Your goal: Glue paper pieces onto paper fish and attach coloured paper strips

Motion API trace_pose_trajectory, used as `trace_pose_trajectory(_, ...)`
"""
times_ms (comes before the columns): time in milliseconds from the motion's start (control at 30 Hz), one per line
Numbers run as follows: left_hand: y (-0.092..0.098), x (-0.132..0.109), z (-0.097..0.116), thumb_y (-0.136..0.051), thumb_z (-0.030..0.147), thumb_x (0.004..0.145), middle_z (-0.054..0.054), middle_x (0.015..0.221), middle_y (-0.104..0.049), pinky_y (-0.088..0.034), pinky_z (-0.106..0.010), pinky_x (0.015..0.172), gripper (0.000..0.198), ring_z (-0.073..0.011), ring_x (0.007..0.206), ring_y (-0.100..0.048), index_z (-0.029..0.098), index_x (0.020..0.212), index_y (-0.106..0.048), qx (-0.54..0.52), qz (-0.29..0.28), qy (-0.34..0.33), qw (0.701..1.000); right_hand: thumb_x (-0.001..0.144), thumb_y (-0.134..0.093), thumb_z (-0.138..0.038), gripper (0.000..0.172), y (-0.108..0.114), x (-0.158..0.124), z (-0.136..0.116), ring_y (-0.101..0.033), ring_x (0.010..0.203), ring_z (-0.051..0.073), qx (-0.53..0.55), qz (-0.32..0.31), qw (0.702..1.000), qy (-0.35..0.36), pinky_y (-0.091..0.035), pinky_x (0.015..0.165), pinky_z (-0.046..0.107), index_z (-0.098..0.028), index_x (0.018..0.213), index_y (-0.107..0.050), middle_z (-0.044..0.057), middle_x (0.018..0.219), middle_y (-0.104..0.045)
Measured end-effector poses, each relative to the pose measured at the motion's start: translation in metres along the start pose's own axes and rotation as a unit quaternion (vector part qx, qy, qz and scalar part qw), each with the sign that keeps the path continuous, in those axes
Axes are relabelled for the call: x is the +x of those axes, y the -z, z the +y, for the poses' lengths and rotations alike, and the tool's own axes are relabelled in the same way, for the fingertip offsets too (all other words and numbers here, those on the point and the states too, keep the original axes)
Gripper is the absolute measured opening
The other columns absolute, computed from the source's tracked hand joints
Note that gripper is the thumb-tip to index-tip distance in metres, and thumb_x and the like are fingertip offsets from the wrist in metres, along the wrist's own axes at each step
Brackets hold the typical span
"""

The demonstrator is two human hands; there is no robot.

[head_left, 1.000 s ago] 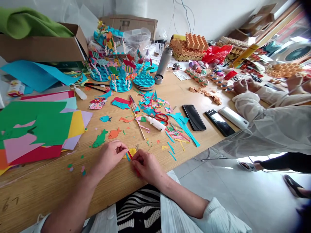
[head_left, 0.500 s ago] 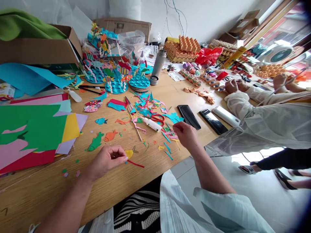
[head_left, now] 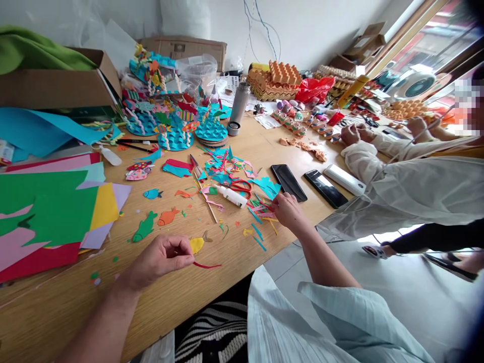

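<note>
My left hand [head_left: 161, 261] rests on the wooden table [head_left: 212, 282] with fingers pinched on the end of a thin red paper strip [head_left: 207, 265], right beside a yellow paper fish [head_left: 197, 244]. My right hand [head_left: 288, 209] is stretched out to the right, its fingertips pinched in a pile of coloured paper scraps [head_left: 264, 207] near the table's edge. What it grips there is too small to name. A green paper fish [head_left: 144, 228] and an orange paper fish [head_left: 167, 217] lie above my left hand.
A glue bottle [head_left: 232, 195], red scissors [head_left: 242, 187] and a wooden stick [head_left: 206, 196] lie mid-table. Stacked coloured sheets [head_left: 56, 206] are at left. Two phones [head_left: 289, 182] lie right. Another person in white [head_left: 408, 186] sits at the right. Egg trays [head_left: 276, 79] stand behind.
My right hand left the red strip and yellow fish and reached right into the scrap pile. My left hand stayed, still pinching the strip. The view shifted slightly.
</note>
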State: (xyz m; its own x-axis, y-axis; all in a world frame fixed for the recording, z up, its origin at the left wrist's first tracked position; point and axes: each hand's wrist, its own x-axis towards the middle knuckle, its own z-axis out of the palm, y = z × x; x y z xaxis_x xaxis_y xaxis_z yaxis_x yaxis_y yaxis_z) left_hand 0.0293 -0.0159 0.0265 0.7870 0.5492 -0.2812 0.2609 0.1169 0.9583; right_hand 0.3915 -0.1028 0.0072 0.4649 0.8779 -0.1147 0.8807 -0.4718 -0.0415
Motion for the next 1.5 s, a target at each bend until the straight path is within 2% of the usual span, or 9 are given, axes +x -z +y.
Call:
trace_pose_trajectory(133,0.001,-0.001,-0.001,-0.070,0.031,0.074,0.001,0.065,-0.050,-0.035,-0.024,0.056,0.019,-0.0116,0.061,-0.043,0.018,0.064,-0.061,-0.021,-0.006,0.002,1.000,0.090,-0.046,-0.017,0.021,-0.002,-0.002,0.003,-0.055,0.094,0.026,-0.016,0.011,1.000,-0.001,-0.037,0.087,0.036,-0.013,0.092,-0.066,0.016,0.096,-0.061)
trace_pose_trajectory(300,0.000,0.000,-0.002,-0.070,0.030,0.075,0.001,0.065,-0.050,-0.035,-0.024,0.057,0.018,-0.0116,0.062,-0.043,0.017,0.065,-0.061,-0.028,-0.018,0.002,0.999,0.091,-0.049,-0.019,0.019,-0.002,-0.003,0.004,-0.053,0.096,0.027,-0.038,-0.020,0.999,0.000,-0.036,0.086,0.036,-0.012,0.097,-0.066,0.017,0.100,-0.058)
trace_pose_trajectory(500,0.001,-0.001,-0.002,-0.070,0.031,0.075,0.001,0.065,-0.050,-0.034,-0.024,0.058,0.018,-0.0118,0.063,-0.044,0.018,0.066,-0.062,-0.037,-0.021,0.006,0.999,0.092,-0.048,-0.018,0.018,0.001,-0.004,0.005,-0.052,0.097,0.028,-0.048,-0.021,0.999,-0.002,-0.037,0.084,0.036,-0.012,0.096,-0.064,0.017,0.101,-0.058)
trace_pose_trajectory(733,0.002,0.000,-0.002,-0.070,0.033,0.076,0.001,0.066,-0.048,-0.034,-0.024,0.058,0.021,-0.0117,0.063,-0.042,0.017,0.066,-0.061,-0.033,-0.037,-0.003,0.999,0.090,-0.044,-0.011,0.021,0.026,-0.019,-0.007,-0.050,0.100,0.029,-0.110,0.017,0.994,-0.013,-0.037,0.082,0.035,-0.009,0.099,-0.063,0.019,0.104,-0.059)
trace_pose_trajectory(933,0.005,-0.001,-0.005,-0.070,0.035,0.078,0.002,0.066,-0.046,-0.033,-0.024,0.059,0.025,-0.0107,0.064,-0.041,0.015,0.067,-0.060,-0.050,-0.074,-0.030,0.996,0.088,-0.041,-0.007,0.027,0.049,-0.028,-0.022,-0.053,0.104,0.029,-0.170,-0.014,0.985,0.022,-0.038,0.083,0.035,-0.006,0.103,-0.064,0.020,0.105,-0.061)
trace_pose_trajectory(1100,0.006,-0.001,-0.004,-0.071,0.035,0.078,0.002,0.066,-0.047,-0.033,-0.023,0.059,0.026,-0.0100,0.063,-0.041,0.015,0.066,-0.060,-0.057,-0.071,-0.046,0.995,0.085,-0.051,-0.021,0.020,0.062,-0.023,-0.021,-0.061,0.094,0.026,-0.119,-0.100,0.987,0.031,-0.039,0.075,0.032,-0.011,0.090,-0.068,0.016,0.097,-0.068)
trace_pose_trajectory(1233,0.006,-0.002,-0.005,-0.072,0.037,0.078,0.003,0.066,-0.048,-0.034,-0.023,0.059,0.028,-0.0099,0.064,-0.041,0.015,0.067,-0.060,-0.068,-0.074,-0.057,0.993,0.081,-0.050,-0.016,0.019,0.069,-0.016,-0.017,-0.066,0.087,0.026,-0.128,-0.151,0.980,0.002,-0.035,0.062,0.031,-0.013,0.087,-0.067,0.016,0.095,-0.071)
trace_pose_trajectory(1400,0.007,-0.003,-0.010,-0.073,0.039,0.078,0.003,0.065,-0.048,-0.034,-0.023,0.060,0.029,-0.0098,0.064,-0.042,0.015,0.067,-0.061,-0.085,-0.080,-0.078,0.990,0.078,-0.050,-0.014,0.013,0.080,-0.014,-0.017,-0.067,0.086,0.025,-0.099,-0.104,0.990,-0.005,-0.035,0.061,0.030,-0.015,0.082,-0.063,0.015,0.091,-0.072)
trace_pose_trajectory(1500,0.011,-0.004,-0.009,-0.075,0.038,0.078,0.002,0.065,-0.050,-0.035,-0.023,0.060,0.027,-0.0097,0.064,-0.044,0.015,0.067,-0.064,-0.096,-0.096,-0.097,0.986,0.081,-0.050,-0.019,0.007,0.083,-0.025,-0.027,-0.066,0.069,0.019,0.063,-0.066,0.996,-0.002,-0.038,0.057,0.027,-0.018,0.078,-0.056,0.009,0.076,-0.070)
